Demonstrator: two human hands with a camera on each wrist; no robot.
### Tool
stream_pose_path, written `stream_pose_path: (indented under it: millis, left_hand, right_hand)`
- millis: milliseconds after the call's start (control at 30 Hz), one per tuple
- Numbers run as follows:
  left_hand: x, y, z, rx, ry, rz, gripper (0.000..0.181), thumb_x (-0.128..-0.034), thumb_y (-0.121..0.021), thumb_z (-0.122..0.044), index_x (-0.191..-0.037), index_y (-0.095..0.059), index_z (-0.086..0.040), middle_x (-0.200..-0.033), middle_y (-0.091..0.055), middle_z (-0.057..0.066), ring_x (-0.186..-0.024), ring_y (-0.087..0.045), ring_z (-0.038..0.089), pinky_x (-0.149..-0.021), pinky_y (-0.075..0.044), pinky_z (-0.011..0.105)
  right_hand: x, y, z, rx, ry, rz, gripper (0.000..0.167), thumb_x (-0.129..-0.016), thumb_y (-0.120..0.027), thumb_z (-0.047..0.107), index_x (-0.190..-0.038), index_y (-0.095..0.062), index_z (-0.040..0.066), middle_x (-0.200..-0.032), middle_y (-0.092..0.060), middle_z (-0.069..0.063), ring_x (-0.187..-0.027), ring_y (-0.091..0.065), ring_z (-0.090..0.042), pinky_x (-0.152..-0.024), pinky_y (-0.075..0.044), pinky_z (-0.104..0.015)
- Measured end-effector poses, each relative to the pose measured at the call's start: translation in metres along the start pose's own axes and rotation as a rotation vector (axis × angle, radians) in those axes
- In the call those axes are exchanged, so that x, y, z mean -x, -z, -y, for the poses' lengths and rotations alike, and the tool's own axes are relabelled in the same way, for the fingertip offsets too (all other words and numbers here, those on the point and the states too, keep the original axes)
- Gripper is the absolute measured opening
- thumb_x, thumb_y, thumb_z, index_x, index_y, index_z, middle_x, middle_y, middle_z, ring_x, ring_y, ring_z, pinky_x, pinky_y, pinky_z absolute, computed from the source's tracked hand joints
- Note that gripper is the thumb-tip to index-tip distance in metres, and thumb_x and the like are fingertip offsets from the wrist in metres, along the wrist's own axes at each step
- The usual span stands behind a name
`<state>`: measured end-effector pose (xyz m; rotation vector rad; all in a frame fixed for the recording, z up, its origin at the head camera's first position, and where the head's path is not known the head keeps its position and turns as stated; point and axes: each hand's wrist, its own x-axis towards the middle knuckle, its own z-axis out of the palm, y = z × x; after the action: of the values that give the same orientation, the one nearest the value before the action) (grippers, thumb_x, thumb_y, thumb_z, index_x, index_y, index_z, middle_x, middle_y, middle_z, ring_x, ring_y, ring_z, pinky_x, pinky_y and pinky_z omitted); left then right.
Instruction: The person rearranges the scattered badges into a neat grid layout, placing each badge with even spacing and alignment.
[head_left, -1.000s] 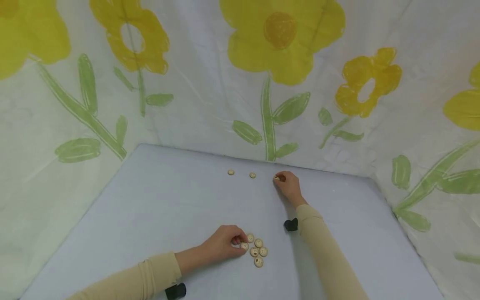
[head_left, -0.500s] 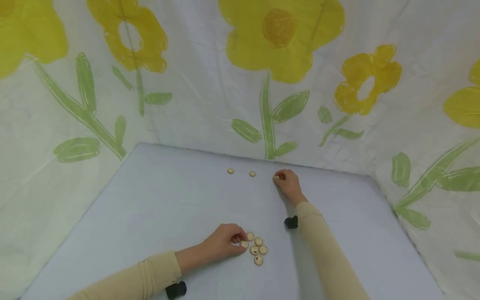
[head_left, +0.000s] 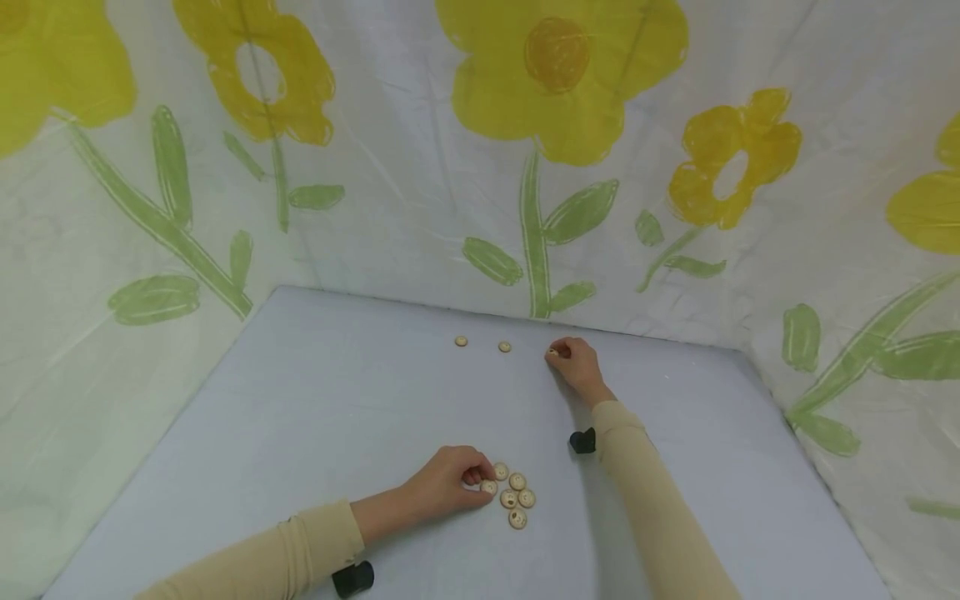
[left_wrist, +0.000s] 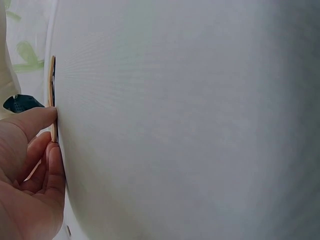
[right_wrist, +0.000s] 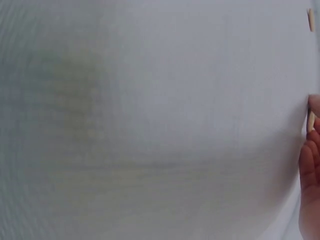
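Small round wooden discs with dark face-like marks lie flat on the pale table. In the head view, my left hand [head_left: 448, 483] pinches one disc [head_left: 489, 487] at the left side of a loose cluster of several discs [head_left: 517, 482]. The left wrist view shows the thumb and fingertips of that hand [left_wrist: 35, 165] at the edges of the disc, low against the table. Near the far edge, my right hand [head_left: 577, 367] holds another disc [head_left: 553, 352] between thumb and fingers, which partly cover it. The right wrist view catches this disc [right_wrist: 310, 121] edge-on.
To the left of my right hand, two discs [head_left: 505, 347] [head_left: 461, 341] lie spaced in a row along the far edge. A white curtain [head_left: 390, 208] with painted yellow flowers surrounds the table [head_left: 315, 400]. Black wrist devices [head_left: 582, 442] sit under both sleeves.
Both hands keep their places and their holds on the discs. The head view has shifted very slightly, and nothing on the table has visibly moved.
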<state>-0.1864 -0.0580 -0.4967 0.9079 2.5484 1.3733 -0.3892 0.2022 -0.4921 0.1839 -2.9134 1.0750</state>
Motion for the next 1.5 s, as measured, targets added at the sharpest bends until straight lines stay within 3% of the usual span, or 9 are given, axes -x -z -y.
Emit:
stream_pose_path:
  millis: [333, 667, 1067, 1367, 1500]
  left_hand:
    - [-0.001, 0.0, -0.003, -0.001, 0.009, 0.013, 0.015, -0.0825, -0.075, -0.008, -0.096, -0.07, -0.008, -0.085, -0.063, -0.003, -0.077, -0.056, 0.007, -0.071, -0.049, 0.021]
    - [-0.003, 0.0, 0.001, -0.006, -0.008, 0.002, 0.015, -0.0819, -0.076, -0.008, -0.096, -0.069, -0.008, -0.085, -0.063, -0.004, -0.077, -0.055, 0.005, -0.071, -0.049, 0.021]
    - [-0.002, -0.001, 0.001, -0.012, 0.001, 0.005, 0.015, -0.0818, -0.076, -0.008, -0.095, -0.069, -0.008, -0.084, -0.062, -0.003, -0.077, -0.055, 0.006, -0.07, -0.048, 0.021]
    - [-0.001, -0.004, 0.006, -0.015, -0.084, -0.03, 0.016, -0.0799, -0.076, -0.005, -0.094, -0.068, -0.005, -0.082, -0.062, -0.002, -0.074, -0.055, 0.006, -0.068, -0.049, 0.021]
    - [0.0, -0.002, 0.004, -0.001, -0.025, -0.015, 0.015, -0.0813, -0.075, -0.007, -0.095, -0.069, -0.007, -0.084, -0.063, -0.002, -0.077, -0.056, 0.007, -0.071, -0.05, 0.022]
  right_hand:
    - [0.005, 0.006, -0.002, -0.001, -0.009, -0.003, 0.034, -0.092, -0.068, 0.016, -0.119, -0.061, -0.004, -0.114, -0.058, -0.02, -0.105, -0.055, -0.033, -0.091, -0.045, -0.044]
    - [0.012, 0.008, -0.006, -0.084, -0.008, -0.051, 0.034, -0.09, -0.07, 0.015, -0.118, -0.063, -0.002, -0.113, -0.062, -0.019, -0.105, -0.058, -0.032, -0.091, -0.047, -0.042]
    - [0.036, 0.01, -0.007, -0.122, 0.004, -0.071, 0.026, -0.09, -0.068, 0.013, -0.112, -0.065, -0.001, -0.105, -0.065, -0.016, -0.1, -0.061, -0.029, -0.087, -0.048, -0.039]
    - [0.062, 0.007, -0.003, -0.159, 0.02, -0.038, 0.022, -0.09, -0.071, 0.016, -0.108, -0.069, 0.004, -0.1, -0.068, -0.009, -0.095, -0.064, -0.024, -0.082, -0.05, -0.034]
    - [0.071, 0.004, -0.001, -0.193, 0.012, -0.017, 0.022, -0.089, -0.072, 0.018, -0.107, -0.069, 0.006, -0.098, -0.068, -0.007, -0.094, -0.064, -0.022, -0.08, -0.051, -0.031]
